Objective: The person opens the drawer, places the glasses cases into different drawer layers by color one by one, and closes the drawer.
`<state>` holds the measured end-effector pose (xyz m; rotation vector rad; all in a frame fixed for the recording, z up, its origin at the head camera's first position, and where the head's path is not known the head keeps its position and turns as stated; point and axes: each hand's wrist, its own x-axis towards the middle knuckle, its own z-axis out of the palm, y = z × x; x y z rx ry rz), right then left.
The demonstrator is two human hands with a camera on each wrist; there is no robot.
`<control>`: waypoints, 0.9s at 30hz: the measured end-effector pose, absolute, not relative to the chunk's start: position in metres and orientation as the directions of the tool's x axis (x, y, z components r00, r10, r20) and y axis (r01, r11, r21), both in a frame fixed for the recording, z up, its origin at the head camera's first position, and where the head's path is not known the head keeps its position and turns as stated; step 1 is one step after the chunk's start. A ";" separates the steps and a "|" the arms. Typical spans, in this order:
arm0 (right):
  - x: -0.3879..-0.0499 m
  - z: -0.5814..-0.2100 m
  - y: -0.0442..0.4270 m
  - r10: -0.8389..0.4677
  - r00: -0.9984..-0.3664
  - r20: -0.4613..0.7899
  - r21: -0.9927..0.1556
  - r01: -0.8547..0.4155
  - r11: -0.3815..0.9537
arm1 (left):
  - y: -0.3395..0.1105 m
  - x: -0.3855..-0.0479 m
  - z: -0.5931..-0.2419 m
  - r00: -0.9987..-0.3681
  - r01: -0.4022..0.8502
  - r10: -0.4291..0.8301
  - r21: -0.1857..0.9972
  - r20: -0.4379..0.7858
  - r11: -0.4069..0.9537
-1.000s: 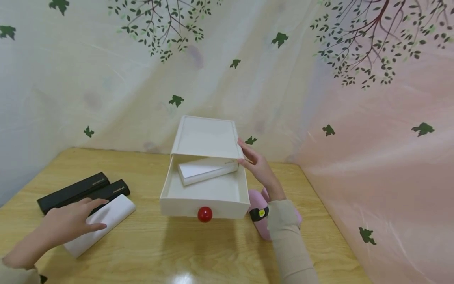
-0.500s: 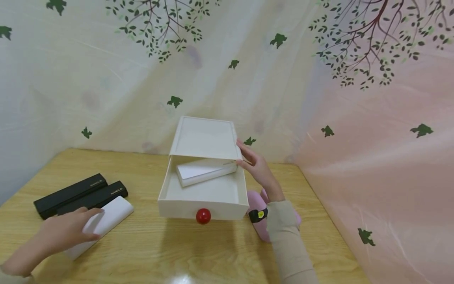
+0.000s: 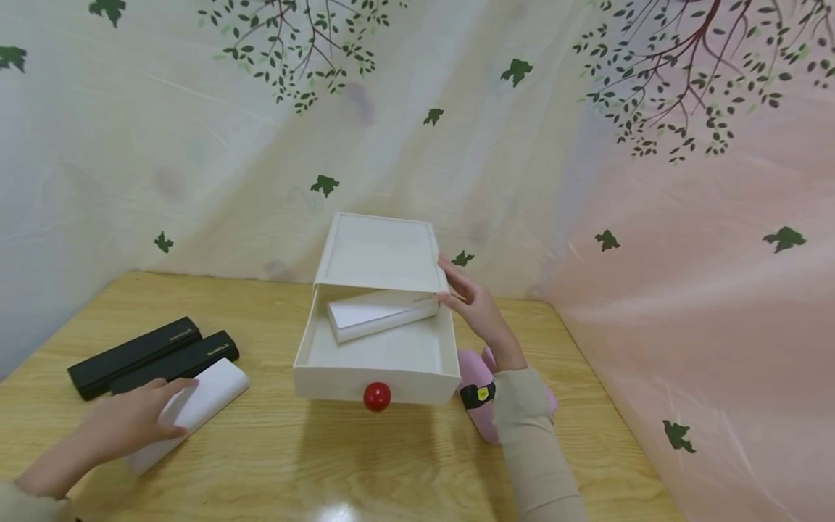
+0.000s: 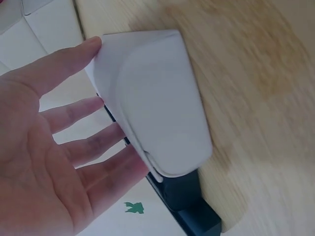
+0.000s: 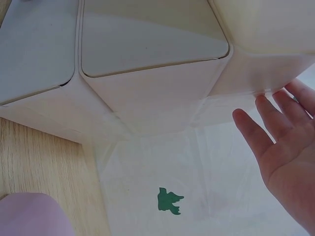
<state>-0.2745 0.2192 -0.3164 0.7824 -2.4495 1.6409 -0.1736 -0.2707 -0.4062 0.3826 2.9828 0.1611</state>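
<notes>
My left hand (image 3: pixel 133 420) grips a white glasses case (image 3: pixel 212 391) across its width, thumb at the near edge and fingers at the far edge. The left wrist view shows the end of this white glasses case (image 4: pixel 152 103), with fingertips along its side. Two black glasses cases (image 3: pixel 137 355) lie just behind it. At mid-table stands a white drawer cabinet (image 3: pixel 385 250) whose top drawer (image 3: pixel 378 384), with a red knob (image 3: pixel 377 396), is pulled out. Another white glasses case (image 3: pixel 378 315) lies slanted inside. My right hand (image 3: pixel 479 312) touches the cabinet's right side with extended fingers.
A pink object (image 3: pixel 479 420) with a black and yellow patch lies right of the cabinet, partly behind my right sleeve. The wooden table (image 3: pixel 365 471) meets a leaf-patterned sheet (image 3: pixel 417 159) at the back and right.
My left hand has come down onto the white glasses case, and its thumb and fingers have closed in on the edges. The right hand stays at the cabinet.
</notes>
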 end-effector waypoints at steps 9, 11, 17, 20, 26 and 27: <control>-0.273 -0.316 0.219 -0.352 -0.871 0.342 -0.837 -0.453 0.308 | -0.274 -0.174 -0.410 -0.959 0.236 0.254 0.142 -0.125 0.961; -0.272 -0.316 0.218 -0.351 -0.873 0.338 -0.838 -0.449 0.310 | -0.274 -0.175 -0.410 -0.959 0.231 0.250 0.142 -0.134 0.963; -0.272 -0.317 0.218 -0.345 -0.876 0.337 -0.837 -0.446 0.316 | -0.275 -0.175 -0.413 -0.960 0.222 0.242 0.145 -0.138 0.964; -0.272 -0.317 0.218 -0.342 -0.878 0.336 -0.839 -0.444 0.314 | -0.274 -0.175 -0.413 -0.962 0.225 0.244 0.151 -0.125 0.963; -0.270 -0.316 0.218 -0.344 -0.876 0.337 -0.840 -0.445 0.311 | -0.275 -0.175 -0.414 -0.962 0.245 0.260 0.151 -0.086 0.958; -0.270 -0.316 0.218 -0.345 -0.876 0.336 -0.840 -0.445 0.311 | -0.275 -0.174 -0.415 -0.962 0.249 0.263 0.153 -0.078 0.956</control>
